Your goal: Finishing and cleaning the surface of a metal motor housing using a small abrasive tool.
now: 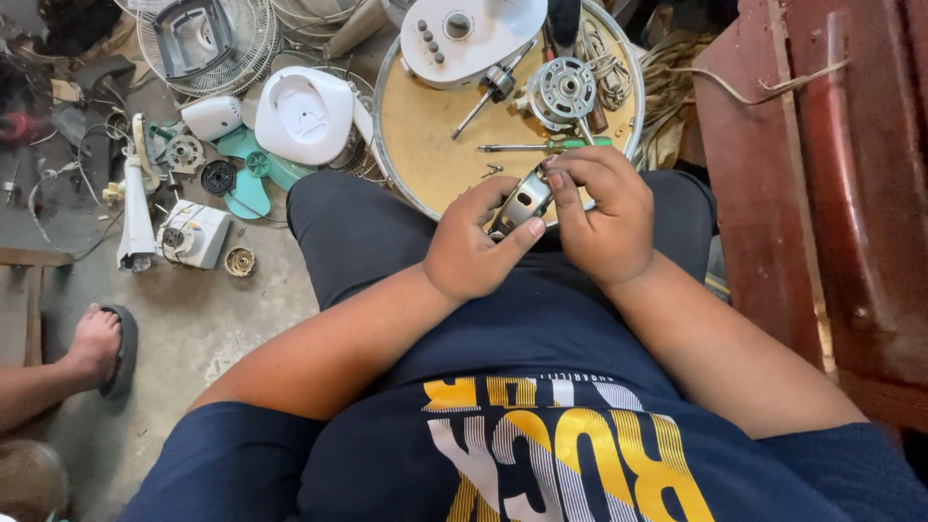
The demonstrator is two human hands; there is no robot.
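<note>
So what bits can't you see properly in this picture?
Head view only:
- The small metal part: the left hand and right hand wrap around it, so its whole shape is hidden.
- The white fan housing on the round tray: cut off by the top edge.
- The tiny screws by the green-handled screwdriver: too small to count.
- Another person's foot: the rest is cut off at the left edge.

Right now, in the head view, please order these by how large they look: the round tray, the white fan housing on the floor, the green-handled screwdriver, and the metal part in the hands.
1. Round tray
2. White fan housing
3. Green-handled screwdriver
4. Metal part, partly hidden by the left hand and right hand; ranks 3 and 4 are unsure.
</note>
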